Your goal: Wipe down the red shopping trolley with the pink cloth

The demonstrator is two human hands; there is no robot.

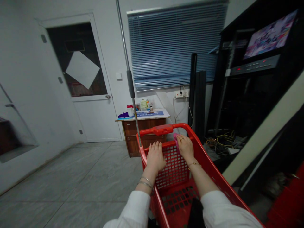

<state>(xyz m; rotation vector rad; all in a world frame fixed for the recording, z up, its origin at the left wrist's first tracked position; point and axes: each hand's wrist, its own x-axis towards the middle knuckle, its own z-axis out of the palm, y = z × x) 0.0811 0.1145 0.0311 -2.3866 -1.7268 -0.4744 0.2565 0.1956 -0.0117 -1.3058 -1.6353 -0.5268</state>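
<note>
A red plastic shopping cart (209, 164) stands in front of me, its far wall a mesh grid under a red handle (158, 130). My left hand (155, 157) lies flat on the top edge of that far wall, fingers together and holding nothing. My right hand (185, 147) presses a small pink cloth (176, 140) against the same wall just below the handle. Both arms wear white sleeves and wrist bangles.
A metal pole (130, 79) rises from the cart's left corner. Behind the cart stands a wooden cabinet (142, 129) with bottles and a purple item on top. A white door (87, 85) is at left, a black rack (256, 79) with cables at right, grey tiled floor at left.
</note>
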